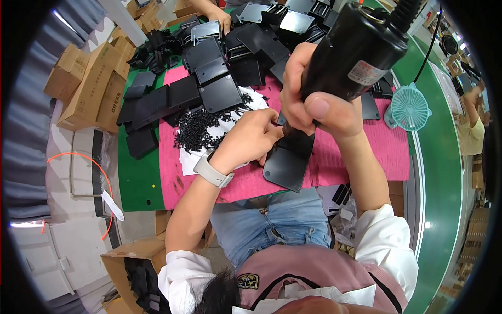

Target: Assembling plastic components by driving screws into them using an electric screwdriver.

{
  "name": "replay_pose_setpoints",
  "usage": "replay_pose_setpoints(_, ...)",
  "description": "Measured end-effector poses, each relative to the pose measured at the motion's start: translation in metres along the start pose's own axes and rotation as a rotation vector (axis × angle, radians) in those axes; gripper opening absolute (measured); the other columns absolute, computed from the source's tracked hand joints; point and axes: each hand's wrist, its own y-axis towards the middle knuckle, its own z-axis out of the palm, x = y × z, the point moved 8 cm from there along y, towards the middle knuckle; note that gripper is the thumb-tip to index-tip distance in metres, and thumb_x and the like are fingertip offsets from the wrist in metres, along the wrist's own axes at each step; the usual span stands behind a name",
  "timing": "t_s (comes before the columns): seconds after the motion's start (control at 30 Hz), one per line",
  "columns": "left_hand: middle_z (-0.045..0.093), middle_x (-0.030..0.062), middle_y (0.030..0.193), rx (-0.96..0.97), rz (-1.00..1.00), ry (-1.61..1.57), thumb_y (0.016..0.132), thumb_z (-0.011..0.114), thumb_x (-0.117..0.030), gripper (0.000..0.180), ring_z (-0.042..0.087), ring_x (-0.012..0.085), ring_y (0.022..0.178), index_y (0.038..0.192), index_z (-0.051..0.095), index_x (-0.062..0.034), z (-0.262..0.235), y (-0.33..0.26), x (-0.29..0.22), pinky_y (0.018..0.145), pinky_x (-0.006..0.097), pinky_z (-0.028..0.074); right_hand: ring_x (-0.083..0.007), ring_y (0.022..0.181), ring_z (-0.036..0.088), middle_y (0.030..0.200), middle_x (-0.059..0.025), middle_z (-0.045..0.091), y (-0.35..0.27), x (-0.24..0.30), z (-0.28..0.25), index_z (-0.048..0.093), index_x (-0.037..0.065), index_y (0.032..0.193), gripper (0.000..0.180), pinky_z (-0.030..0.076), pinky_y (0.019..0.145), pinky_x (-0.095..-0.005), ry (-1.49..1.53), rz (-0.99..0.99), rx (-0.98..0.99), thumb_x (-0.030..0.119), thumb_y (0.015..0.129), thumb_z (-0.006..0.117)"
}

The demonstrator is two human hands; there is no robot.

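In my right hand is a black electric screwdriver, held upright with its cord running up and its tip pointing down. Below the tip lies a black plastic part, with a flat rounded plate facing me. My left hand, wearing a watch with a light band, is closed at the part's left edge, fingertips close to the screwdriver tip. The exact contact of tip and fingers is hidden. Beside my left hand, a heap of small black screws is spread on a white sheet.
A pink foam mat covers part of the green table. Black plastic parts are piled at the far side, where another person's hand reaches in. A teal fan stands at right. Cardboard boxes are stacked at left.
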Motion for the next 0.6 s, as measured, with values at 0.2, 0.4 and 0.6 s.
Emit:
replay_pose_setpoints(0.2,0.055,0.0125,0.049,-0.015,-0.021,0.016,0.083,0.054,-0.007,0.014,0.055,0.0196,0.038,0.081,0.052,0.0065,0.000,0.002,-0.002,0.039,0.031,0.041,-0.0086,0.036,0.040,0.051,-0.0045,0.044,-0.001,0.004,-0.001,0.041,0.000,0.081,0.041,0.033,0.034,-0.0202,-0.079,-0.049,-0.042,0.029,0.073,0.069)
replay_pose_setpoints(0.4,0.058,0.0120,0.054,0.000,-0.113,0.064,0.084,0.055,-0.009,0.016,0.055,0.0170,0.038,0.083,0.053,0.0073,-0.004,-0.004,-0.014,0.037,0.030,0.040,-0.0080,0.038,0.042,0.053,-0.0037,0.047,-0.005,0.007,0.003,0.043,0.001,0.081,0.041,0.035,0.036,-0.0201,-0.175,-0.052,-0.073,0.028,0.071,0.073)
replay_pose_setpoints(0.6,0.056,0.0057,0.052,-0.012,0.078,-0.058,0.081,0.058,-0.013,0.022,0.049,0.0126,0.034,0.091,0.054,0.0071,-0.002,0.000,-0.018,0.033,0.027,0.037,-0.0077,0.036,0.046,0.053,0.0022,0.049,-0.020,0.053,0.000,0.042,0.006,0.092,0.039,0.039,0.040,-0.0203,0.155,-0.277,0.070,0.028,0.074,0.070)
